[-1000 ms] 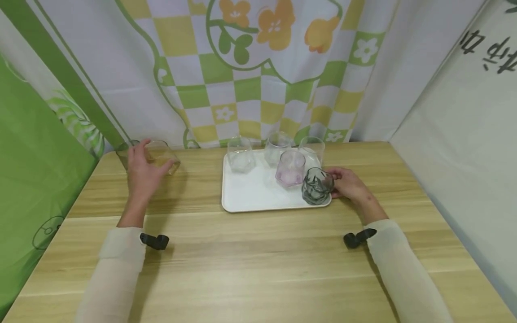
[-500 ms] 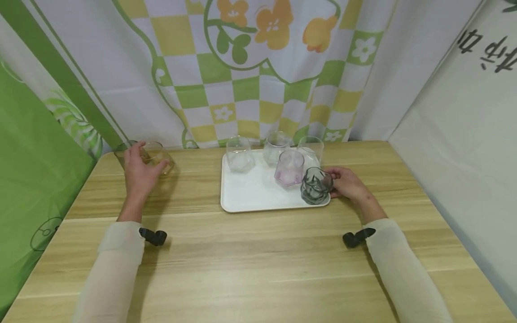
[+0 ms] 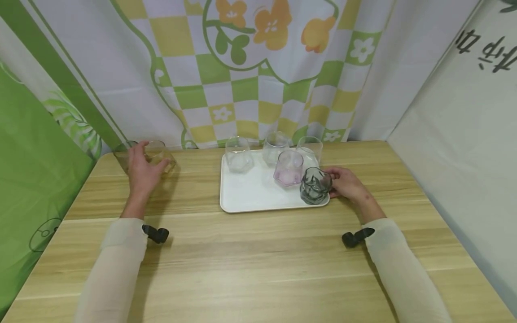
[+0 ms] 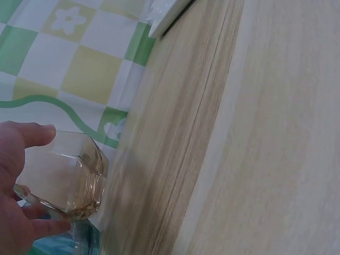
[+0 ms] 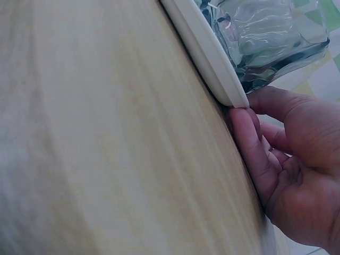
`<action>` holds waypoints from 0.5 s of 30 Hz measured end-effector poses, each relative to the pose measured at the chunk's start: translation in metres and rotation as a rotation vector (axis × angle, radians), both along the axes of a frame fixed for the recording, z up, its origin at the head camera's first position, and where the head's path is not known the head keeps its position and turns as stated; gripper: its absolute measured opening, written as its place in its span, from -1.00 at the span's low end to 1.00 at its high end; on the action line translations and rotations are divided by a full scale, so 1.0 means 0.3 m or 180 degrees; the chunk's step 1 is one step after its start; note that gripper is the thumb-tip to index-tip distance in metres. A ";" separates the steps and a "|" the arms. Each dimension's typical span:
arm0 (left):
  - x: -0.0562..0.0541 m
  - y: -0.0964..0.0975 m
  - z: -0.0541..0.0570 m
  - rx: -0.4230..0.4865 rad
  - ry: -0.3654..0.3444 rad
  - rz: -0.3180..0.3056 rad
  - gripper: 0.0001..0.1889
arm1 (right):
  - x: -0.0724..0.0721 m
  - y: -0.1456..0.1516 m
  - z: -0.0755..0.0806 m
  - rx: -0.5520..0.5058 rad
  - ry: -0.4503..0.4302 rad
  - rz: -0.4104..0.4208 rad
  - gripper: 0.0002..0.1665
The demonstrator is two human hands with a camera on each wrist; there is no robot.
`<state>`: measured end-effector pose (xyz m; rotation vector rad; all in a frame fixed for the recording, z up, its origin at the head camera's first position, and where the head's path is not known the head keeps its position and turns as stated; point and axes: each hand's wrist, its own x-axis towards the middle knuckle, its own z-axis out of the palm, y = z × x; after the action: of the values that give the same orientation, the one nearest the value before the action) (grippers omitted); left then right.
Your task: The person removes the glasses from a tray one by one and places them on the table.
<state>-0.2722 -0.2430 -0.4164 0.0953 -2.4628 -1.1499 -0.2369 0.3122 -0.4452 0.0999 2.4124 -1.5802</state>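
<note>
In the head view my left hand (image 3: 144, 172) is at the table's far left corner, gripping an amber glass (image 3: 161, 154). Its thumb lies along one side of the glass and its fingers along the other, as the left wrist view shows. Just left of it stands a greenish glass (image 3: 122, 154), partly hidden by the hand. My right hand (image 3: 349, 185) pinches the rim of the white tray (image 5: 218, 79) at its near right corner. Right beside those fingers, a grey faceted glass (image 3: 315, 186) stands upright on the tray.
Also on the tray are a pinkish glass (image 3: 288, 169) and clear glasses, one at the left (image 3: 238, 154), one at the back (image 3: 276, 148) and one at the right (image 3: 309, 150). A patterned curtain (image 3: 250, 89) hangs behind the wooden table (image 3: 258, 264).
My left hand and the amber glass have shifted slightly left, towards the greenish glass. The right hand, the tray and the glasses on it stay in place; the head view drifts slightly.
</note>
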 end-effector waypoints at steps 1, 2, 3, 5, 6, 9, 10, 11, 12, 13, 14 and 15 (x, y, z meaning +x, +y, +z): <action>-0.002 0.000 -0.002 -0.0003 -0.0006 -0.0004 -0.22 | -0.002 0.001 -0.002 -0.0005 -0.0007 0.0000 -0.46; -0.004 -0.001 -0.004 -0.0007 -0.0014 -0.0008 -0.21 | -0.004 0.003 -0.004 -0.0003 -0.0013 0.0001 -0.46; -0.005 -0.001 -0.005 -0.0019 -0.0027 -0.0010 -0.21 | -0.003 0.003 -0.004 0.0008 -0.0009 0.0003 -0.46; -0.007 -0.001 -0.006 -0.0024 -0.0046 -0.0024 -0.21 | -0.001 0.003 -0.002 0.0018 -0.0005 0.0010 -0.45; -0.007 -0.001 -0.007 -0.0023 -0.0058 -0.0028 -0.21 | 0.000 0.003 -0.001 0.0035 0.0001 0.0015 -0.45; -0.009 0.001 -0.008 -0.0035 -0.0084 -0.0034 -0.21 | 0.006 0.001 0.003 0.0062 0.0016 0.0029 -0.44; -0.009 0.001 -0.009 -0.0031 -0.0090 -0.0043 -0.22 | 0.005 0.000 0.003 0.0053 0.0009 0.0027 -0.44; -0.010 0.002 -0.010 -0.0033 -0.0088 -0.0049 -0.22 | 0.005 0.001 0.002 0.0053 0.0009 0.0025 -0.44; -0.011 0.002 -0.011 -0.0033 -0.0083 -0.0051 -0.22 | 0.004 0.001 0.002 0.0048 0.0008 0.0018 -0.45; -0.012 0.003 -0.012 -0.0034 -0.0076 -0.0054 -0.22 | 0.003 0.000 0.001 0.0038 0.0008 0.0013 -0.45; -0.012 0.004 -0.013 -0.0028 -0.0070 -0.0062 -0.23 | 0.003 -0.001 0.001 0.0025 0.0006 0.0005 -0.46; -0.013 0.004 -0.013 -0.0027 -0.0066 -0.0068 -0.23 | 0.002 -0.001 0.000 0.0013 0.0006 -0.0003 -0.46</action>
<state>-0.2761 -0.2419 -0.4204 0.0787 -2.4923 -1.1527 -0.2364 0.3118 -0.4451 0.1002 2.4175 -1.5766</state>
